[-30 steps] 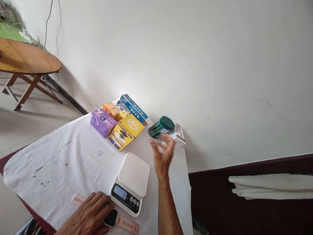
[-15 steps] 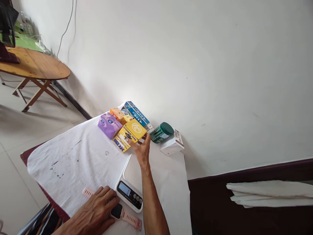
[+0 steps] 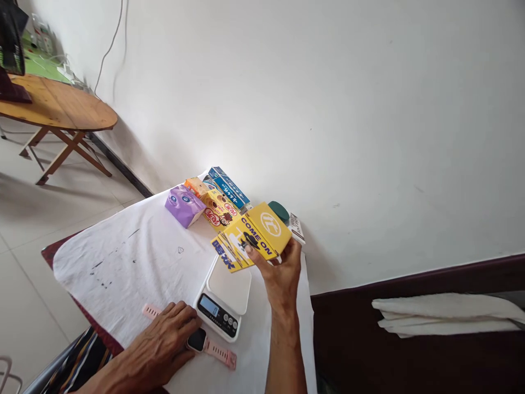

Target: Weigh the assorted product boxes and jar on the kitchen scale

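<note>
My right hand [image 3: 283, 273] grips a yellow box [image 3: 254, 238] with "COME ON" printed on it, thumb on the near face. The box is tilted in the air behind the kitchen scale [image 3: 219, 298], hiding part of the platform's far end. The scale's display seems to read 0. My left hand [image 3: 170, 336] lies flat on the cloth, fingers stretched across a smartwatch [image 3: 197, 340] with a pink strap, covering part of it. Beyond the scale stand a purple tissue pack [image 3: 184, 206], a yellow snack box [image 3: 221, 209] and an orange pack [image 3: 196, 187].
Long blue boxes [image 3: 229, 189] lie at the table's far edge by the wall. A green-lidded canister [image 3: 279, 211] and a white box [image 3: 297, 227] are partly hidden behind the yellow box. White cloth [image 3: 118, 257] covers the table. A round wooden table [image 3: 61, 104] stands far left.
My right hand has lifted the yellow box from beside the purple pack and carried it rightward, uncovering the snack box behind. My left hand stays on the watch.
</note>
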Motion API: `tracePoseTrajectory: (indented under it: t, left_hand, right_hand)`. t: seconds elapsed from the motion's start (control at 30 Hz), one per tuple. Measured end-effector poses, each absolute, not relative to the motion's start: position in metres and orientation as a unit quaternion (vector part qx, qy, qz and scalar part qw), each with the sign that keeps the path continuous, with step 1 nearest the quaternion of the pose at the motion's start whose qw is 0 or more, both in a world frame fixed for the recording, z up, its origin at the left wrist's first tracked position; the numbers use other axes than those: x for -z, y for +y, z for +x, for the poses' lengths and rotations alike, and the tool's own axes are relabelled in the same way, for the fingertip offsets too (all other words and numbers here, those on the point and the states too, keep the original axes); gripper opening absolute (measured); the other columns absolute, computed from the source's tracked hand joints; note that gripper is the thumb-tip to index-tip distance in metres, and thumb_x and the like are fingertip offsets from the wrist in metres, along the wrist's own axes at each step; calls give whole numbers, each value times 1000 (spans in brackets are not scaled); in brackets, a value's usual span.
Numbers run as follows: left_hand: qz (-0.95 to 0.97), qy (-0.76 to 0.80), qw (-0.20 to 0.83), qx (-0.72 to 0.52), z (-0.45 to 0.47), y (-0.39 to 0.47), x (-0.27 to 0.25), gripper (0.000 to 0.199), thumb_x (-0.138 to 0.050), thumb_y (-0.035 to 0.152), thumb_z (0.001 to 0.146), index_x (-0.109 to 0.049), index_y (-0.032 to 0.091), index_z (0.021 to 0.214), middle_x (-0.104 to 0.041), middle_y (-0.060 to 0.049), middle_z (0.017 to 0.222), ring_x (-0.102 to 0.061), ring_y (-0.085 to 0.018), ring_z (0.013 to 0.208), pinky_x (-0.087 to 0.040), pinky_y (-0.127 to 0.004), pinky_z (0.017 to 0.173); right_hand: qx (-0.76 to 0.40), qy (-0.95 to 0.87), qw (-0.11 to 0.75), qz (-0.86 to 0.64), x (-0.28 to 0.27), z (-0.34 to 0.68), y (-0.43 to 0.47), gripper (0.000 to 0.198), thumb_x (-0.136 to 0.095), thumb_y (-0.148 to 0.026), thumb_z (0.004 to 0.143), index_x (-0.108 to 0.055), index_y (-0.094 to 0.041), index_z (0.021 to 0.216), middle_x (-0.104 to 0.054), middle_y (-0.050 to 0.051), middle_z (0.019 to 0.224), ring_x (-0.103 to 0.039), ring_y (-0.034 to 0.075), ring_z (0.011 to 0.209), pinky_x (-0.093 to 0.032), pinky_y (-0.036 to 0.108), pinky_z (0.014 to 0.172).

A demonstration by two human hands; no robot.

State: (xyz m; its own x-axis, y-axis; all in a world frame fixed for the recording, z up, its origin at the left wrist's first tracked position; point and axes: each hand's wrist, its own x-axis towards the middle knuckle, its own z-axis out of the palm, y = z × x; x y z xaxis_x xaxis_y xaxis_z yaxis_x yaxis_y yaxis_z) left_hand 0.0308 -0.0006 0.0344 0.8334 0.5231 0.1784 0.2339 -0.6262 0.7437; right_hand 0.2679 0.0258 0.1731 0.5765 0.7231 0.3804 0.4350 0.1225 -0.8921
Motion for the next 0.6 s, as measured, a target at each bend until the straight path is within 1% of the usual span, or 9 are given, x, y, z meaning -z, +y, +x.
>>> tracePoseTrajectory:
  t: [0.1,0.2,0.4,0.5,0.57,0.6]
  left_hand:
    - [883,211,373,-192,31,0,-32,31,-63,27,100,-60,25,131,-67,-7,126,-60,-28,115,-46,-48,104]
    - [882,212,375,-190,31,1,-31,32,-62,27,101,-60,26,133,-67,-7,127,-60,-28,115,-47,-47,102]
    - [877,222,383,-189,33,2,-35,25,-65,25,98,-63,26,124,-68,-7,127,-61,-28,113,-50,-45,99]
    - [874,222,386,-194,33,2,-36,25,-65,24,98,-63,27,123,-68,-6,126,-62,-27,112,-51,-43,98]
    - [873,222,384,-203,33,2,-34,30,-66,24,98,-63,30,127,-69,-4,126,-63,-25,112,-52,-41,98]
    - [874,220,379,-210,33,2,-32,34,-66,23,97,-62,31,130,-69,-3,126,-63,-25,112,-52,-40,98]
  right_hand:
    - [-116,-419,577,-691,-164,278,0,73,-93,-31,59,-56,-25,121,-70,8,123,-71,29,108,-63,43,85]
    - [-118,-399,564,-713,-148,283,-18,77,-93,-33,58,-56,-25,124,-69,9,126,-70,30,111,-63,43,85]
    - [-141,-373,572,-717,-131,283,-35,82,-94,-35,59,-55,-27,130,-67,8,129,-72,31,109,-64,45,87]
    - [-158,-381,570,-710,-127,285,-42,93,-94,-35,61,-48,-30,142,-62,9,140,-70,31,116,-62,47,93]
    - [-174,-390,563,-707,-121,287,-47,101,-94,-35,61,-42,-33,148,-57,9,146,-67,31,121,-60,49,98]
    - [-183,-390,560,-707,-117,288,-49,102,-94,-36,61,-41,-34,148,-57,9,146,-67,31,123,-59,50,99]
